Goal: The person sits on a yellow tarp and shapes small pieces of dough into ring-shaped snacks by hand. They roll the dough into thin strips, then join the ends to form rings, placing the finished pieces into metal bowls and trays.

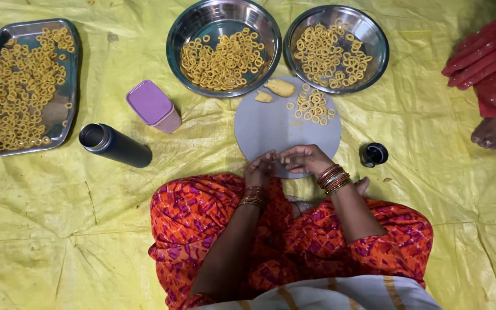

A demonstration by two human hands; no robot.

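Note:
My left hand [259, 169] and my right hand [304, 159] meet at the near edge of a round grey board [271, 129], fingertips pinched together; what they pinch is too small to see. On the board's far side lie two lumps of yellow dough [281, 87] and a small heap of dough rings [312, 108]. Bangles ring both wrists.
Two round steel bowls [179, 40] [381, 43] of dough rings stand beyond the board. A rectangular steel tray [73, 86] of rings lies far left. A purple-lidded box [153, 106], a dark flask [116, 146] and a small black cap [373, 154] rest on the yellow sheet. Another person's foot [492, 133] is at right.

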